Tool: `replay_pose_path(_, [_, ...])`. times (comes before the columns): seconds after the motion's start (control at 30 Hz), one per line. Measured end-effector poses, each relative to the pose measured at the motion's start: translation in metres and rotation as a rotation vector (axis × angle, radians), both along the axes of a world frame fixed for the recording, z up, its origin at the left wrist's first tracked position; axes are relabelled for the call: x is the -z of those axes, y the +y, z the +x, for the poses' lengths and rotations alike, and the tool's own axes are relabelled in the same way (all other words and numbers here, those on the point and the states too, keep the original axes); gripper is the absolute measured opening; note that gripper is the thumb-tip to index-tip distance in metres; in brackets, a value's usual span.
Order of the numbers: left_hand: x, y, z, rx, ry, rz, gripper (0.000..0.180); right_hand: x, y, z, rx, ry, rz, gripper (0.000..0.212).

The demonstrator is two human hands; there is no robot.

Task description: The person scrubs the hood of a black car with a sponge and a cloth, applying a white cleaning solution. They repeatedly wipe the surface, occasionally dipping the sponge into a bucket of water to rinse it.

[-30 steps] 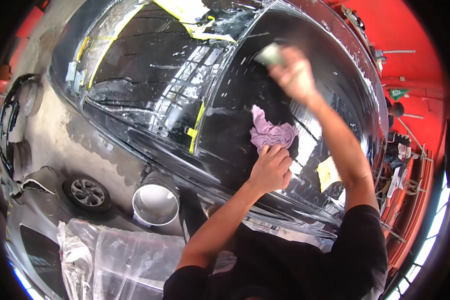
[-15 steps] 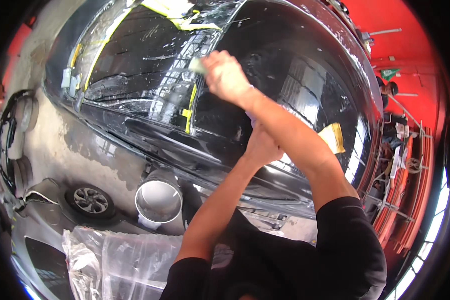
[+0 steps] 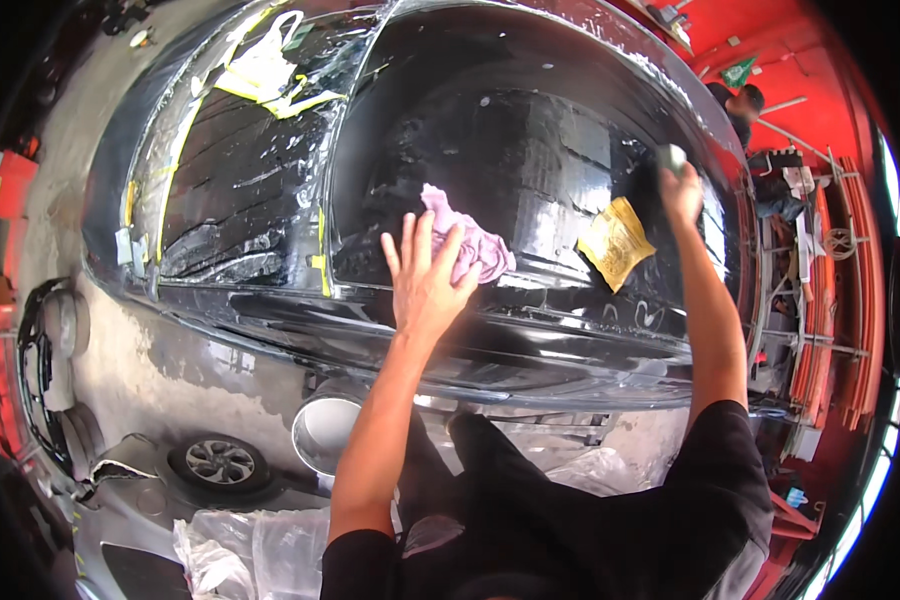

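Observation:
My left hand (image 3: pixel 430 280) rests on a car's glossy black panel (image 3: pixel 440 110) with its fingers spread. Its thumb side touches a crumpled pink cloth (image 3: pixel 485 250) lying there. Over the far right part of the panel is my right hand (image 3: pixel 682 192), closed around a small pale block (image 3: pixel 674 158), blurred by motion. A creased gold-yellow sheet (image 3: pixel 617 243), like sandpaper, lies on the panel between the hands. Clear film edged with yellow tape (image 3: pixel 322 255) covers the section at the left.
Below the car's near side stand a white bucket (image 3: pixel 327 435) and a wheel (image 3: pixel 220 462). Plastic sheeting (image 3: pixel 255 550) drapes over something at the lower left. A rack with orange-red bars (image 3: pixel 850 290) is at the right. Another person (image 3: pixel 738 108) stands beyond the car.
My right hand has swept with the pale block from the panel's left part to its far right. My left hand has moved left, its fingers now spread beside the pink cloth. The view has shifted.

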State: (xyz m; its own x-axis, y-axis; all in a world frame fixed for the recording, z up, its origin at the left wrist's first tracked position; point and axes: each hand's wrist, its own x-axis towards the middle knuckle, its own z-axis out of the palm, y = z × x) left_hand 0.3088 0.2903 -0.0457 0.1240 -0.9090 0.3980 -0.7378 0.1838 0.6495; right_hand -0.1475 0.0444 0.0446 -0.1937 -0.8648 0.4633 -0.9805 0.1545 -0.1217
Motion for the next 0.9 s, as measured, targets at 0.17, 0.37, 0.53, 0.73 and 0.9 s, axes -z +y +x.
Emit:
replay_pose_path(0.17, [0.013,0.009,0.004,0.014,-0.003,-0.150,0.038,0.033,-0.040,-0.136,0.304,0.187,0.190,0.050])
replay_pose_path(0.37, [0.012,0.014,0.009,-0.030,0.093,-0.213,0.041,0.045,-0.109,0.103,-0.228,0.224,-0.042,0.036])
replay_pose_path(0.53, [0.014,0.013,0.012,-0.082,0.304,-0.338,0.036,0.063,-0.033,0.361,-0.788,0.099,-0.180,0.025])
replay_pose_path(0.73, [0.008,0.083,0.043,-0.236,0.580,-0.334,0.034,0.083,0.137,0.488,-1.184,0.065,0.040,0.018])
replay_pose_path(0.9, [0.012,0.179,0.087,-0.472,0.649,-0.250,0.038,0.082,0.216,0.478,-1.370,-0.063,0.209,0.032])
